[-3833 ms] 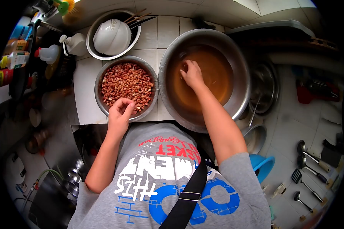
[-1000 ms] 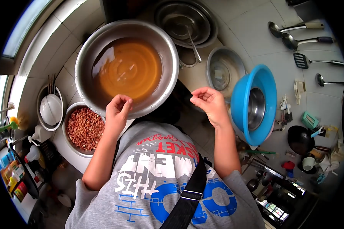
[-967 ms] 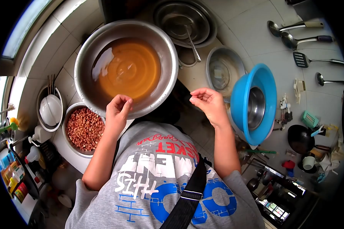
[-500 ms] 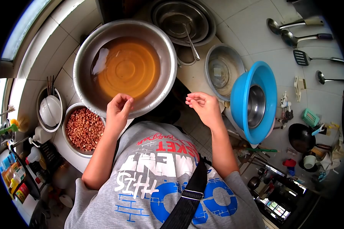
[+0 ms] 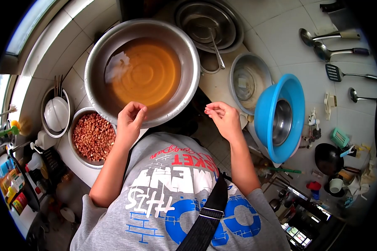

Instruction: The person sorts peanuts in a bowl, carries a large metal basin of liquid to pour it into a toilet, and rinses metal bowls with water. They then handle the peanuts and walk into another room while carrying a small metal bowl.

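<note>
My left hand (image 5: pixel 130 120) is raised in front of the near rim of a large metal basin (image 5: pixel 190 90). Its fingers are curled with the thumb against them, and nothing shows in them. Amber-brown liquid (image 5: pixel 148 77) lies in the basin. To the left of that hand is a metal bowl of reddish-brown peanuts (image 5: pixel 92 138). My right hand (image 5: pixel 224 120) is held up between the large basin and a blue plastic basin (image 5: pixel 264 115). Its fingertips are drawn together with the thumb, and I see nothing between them.
A small metal bowl (image 5: pixel 282 121) sits inside the blue basin. Behind it stands a shallow metal basin (image 5: pixel 249 79). Stacked metal bowls (image 5: pixel 205 25) with a ladle (image 5: pixel 217 52) are at the back. Utensils, including a slotted turner (image 5: pixel 334 73), hang at the right. A white bowl (image 5: pixel 56 113) stands left.
The basins, peanuts and wall have shifted slightly to the right in view, while my hands keep nearly the same pose and place. The glare on the amber liquid has changed shape.
</note>
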The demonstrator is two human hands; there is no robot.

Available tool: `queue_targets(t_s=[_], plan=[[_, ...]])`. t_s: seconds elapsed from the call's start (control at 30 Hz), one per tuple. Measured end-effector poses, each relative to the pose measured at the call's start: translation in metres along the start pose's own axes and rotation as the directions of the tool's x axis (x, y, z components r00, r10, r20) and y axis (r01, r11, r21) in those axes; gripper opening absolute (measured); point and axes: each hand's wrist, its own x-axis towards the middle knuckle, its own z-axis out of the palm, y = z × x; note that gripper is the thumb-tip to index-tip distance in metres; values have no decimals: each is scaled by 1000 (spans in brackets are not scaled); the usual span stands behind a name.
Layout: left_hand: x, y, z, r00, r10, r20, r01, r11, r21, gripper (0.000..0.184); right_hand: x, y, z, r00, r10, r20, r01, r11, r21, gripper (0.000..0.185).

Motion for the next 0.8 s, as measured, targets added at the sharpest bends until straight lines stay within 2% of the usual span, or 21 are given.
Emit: queue_targets(t_s=[0.07,0.37,0.57,0.67,0.8], plan=[[0,0,0,1000,12,1,-12,1000,-5,11,0,1,0,999,25,30,-27,998,53,14],[1,0,1,1000,-2,5,2,1000,12,12,-2,-2,4,1000,9,-24,-10,999,-38,13],[3,2,-1,1000,-10,6,10,999,52,12,-4,-12,2,998,42,-39,-50,973,-224,11],[4,0,0,1000,5,11,-5,1000,30,12,-3,0,2,1000,1,9,0,995,-97,12],[4,0,-1,1000,5,10,-5,1000,27,12,-2,2,5,999,3,34,-1,998,-58,13]])
